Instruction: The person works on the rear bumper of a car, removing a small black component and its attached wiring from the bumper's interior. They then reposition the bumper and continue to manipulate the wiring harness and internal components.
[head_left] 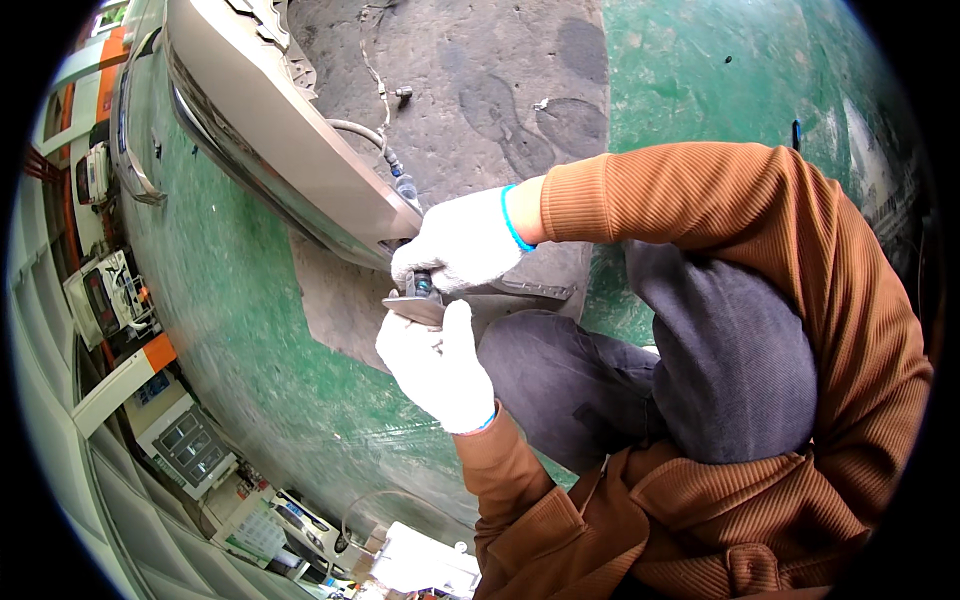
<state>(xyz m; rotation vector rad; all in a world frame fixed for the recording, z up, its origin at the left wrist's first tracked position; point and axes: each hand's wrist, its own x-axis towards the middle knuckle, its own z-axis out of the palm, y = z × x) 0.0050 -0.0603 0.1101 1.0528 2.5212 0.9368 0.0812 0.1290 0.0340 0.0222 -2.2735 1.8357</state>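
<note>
Brown sleeve (700, 195), right hand (458, 242) beside bumper edge (385, 210)

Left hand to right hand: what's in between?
A small greyish-beige plate in the left hand, with a dark fitting standing on it, reaching the right hand's fingers. Shows in the head view.

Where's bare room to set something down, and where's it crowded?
Fairly bare: grey mat right of the wiring, bar a small scrap; green floor right of the mat, above the brown sleeve. Crowded: the beige panel's tip, where the left hand and right hand meet at a grey piece.
</note>
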